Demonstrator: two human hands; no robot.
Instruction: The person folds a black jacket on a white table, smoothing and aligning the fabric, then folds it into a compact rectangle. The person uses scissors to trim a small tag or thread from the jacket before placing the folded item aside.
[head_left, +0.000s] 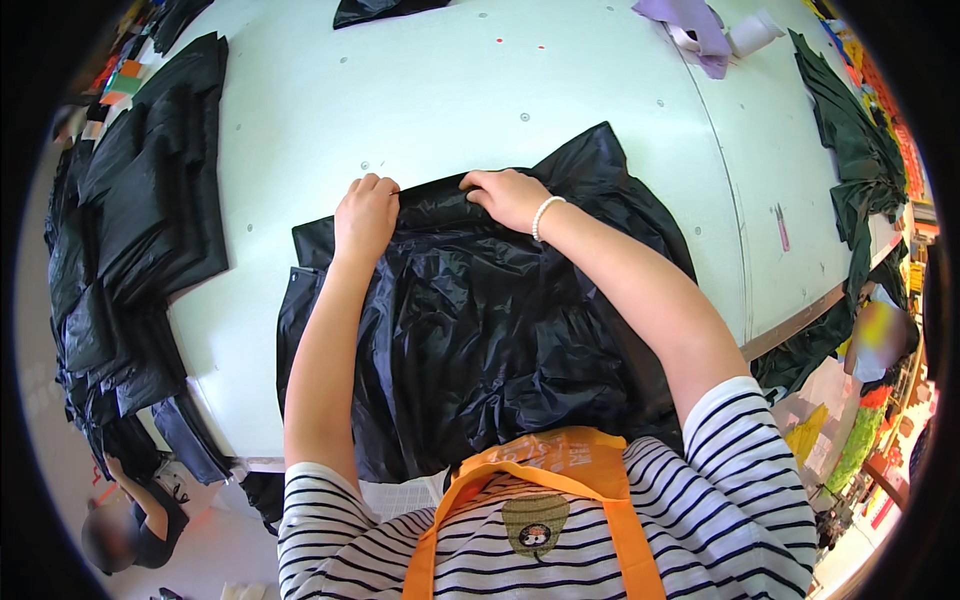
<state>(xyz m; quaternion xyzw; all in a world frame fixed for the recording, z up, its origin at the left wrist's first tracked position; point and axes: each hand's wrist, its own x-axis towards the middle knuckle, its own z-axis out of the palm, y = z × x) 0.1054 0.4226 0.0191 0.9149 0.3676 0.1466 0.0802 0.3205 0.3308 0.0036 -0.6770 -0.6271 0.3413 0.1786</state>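
A shiny black garment [480, 320] lies spread on the pale green table [400, 90] in front of me. My left hand [366, 212] is closed on its far folded edge, knuckles up. My right hand [510, 197], with a white bead bracelet at the wrist, grips the same edge a little to the right. Between the two hands the fabric bunches into a ridge. Both forearms reach over the garment from the lower edge. I wear a striped top and an orange apron.
A tall stack of folded black garments [130, 230] lies along the table's left side. Dark green fabric [850, 150] hangs over the right edge. Lilac cloth [695, 25] and a white roll [752, 35] sit far right; another person [130, 520] crouches lower left.
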